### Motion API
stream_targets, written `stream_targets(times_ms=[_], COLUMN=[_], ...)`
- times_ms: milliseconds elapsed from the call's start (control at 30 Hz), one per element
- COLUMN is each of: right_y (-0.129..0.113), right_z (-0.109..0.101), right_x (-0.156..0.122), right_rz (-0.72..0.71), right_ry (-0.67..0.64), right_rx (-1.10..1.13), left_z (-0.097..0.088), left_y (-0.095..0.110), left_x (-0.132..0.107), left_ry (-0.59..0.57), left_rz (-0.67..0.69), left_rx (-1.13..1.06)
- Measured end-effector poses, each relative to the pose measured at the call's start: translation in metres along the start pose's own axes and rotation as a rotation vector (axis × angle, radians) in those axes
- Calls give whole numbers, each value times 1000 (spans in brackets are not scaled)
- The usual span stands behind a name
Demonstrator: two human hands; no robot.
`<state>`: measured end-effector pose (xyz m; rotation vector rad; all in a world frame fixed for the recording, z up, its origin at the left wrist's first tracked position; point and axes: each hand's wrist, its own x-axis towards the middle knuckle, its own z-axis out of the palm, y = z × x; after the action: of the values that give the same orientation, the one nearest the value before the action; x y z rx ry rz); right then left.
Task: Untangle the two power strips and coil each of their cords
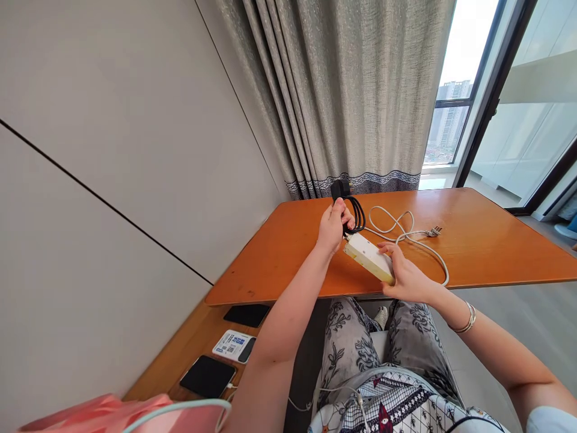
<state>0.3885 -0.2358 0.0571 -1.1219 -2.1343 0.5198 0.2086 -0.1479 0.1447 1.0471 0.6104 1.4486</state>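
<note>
My left hand (332, 225) is closed around a black plug with a looped black cable (356, 211), held just above the far end of a white power strip (367, 255). The strip lies on the orange wooden table (473, 240) near its front edge. My right hand (406, 276) rests on the near end of the strip, fingers pressed on it and holding it down. The strip's white cord (401, 231) curls over the table and ends in a plug (435, 231) lying free.
A grey curtain (351, 90) hangs behind the table, with a window and glass door to the right. On a low wooden ledge at the left lie two black phones (207, 376), a white device (233, 345) and a pink bag (112, 415).
</note>
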Motion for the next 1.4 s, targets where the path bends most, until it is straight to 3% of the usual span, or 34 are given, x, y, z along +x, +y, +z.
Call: stream_targets(times_ms=[133,267,433,567,667,800,900,1033,1167,1400], right_y=[-15,-19,-11,2,7,-1,-12,-16,-2,19], right_z=[-35,-50,-54,-62,-59,-44,-40,-46,-56,-59], right_x=[-3,-3,17,49,62,60,58,65,68,69], right_rz=[-78,-148,-240,-120,-49,-52,-21,13,112,282], right_ry=[90,278,673,791,664,286,90,16,-61,8], right_rx=[-118,83,268,427,623,809,836,845,849,842], left_z=[-12,-16,-10,0,4,1,-3,-7,-13,-23], left_y=[-9,-13,-16,-15,-13,-20,-29,-37,-44,-66], left_x=[8,11,1,-12,-14,-8,-5,-5,-1,4], left_ry=[2,-9,-213,-337,-312,-283,-263,-236,-282,-325], left_rz=[51,13,-209,-400,-450,-549,-640,-698,-678,-604], left_rx=[80,86,-46,-152,-218,-274,-288,-275,-205,-25])
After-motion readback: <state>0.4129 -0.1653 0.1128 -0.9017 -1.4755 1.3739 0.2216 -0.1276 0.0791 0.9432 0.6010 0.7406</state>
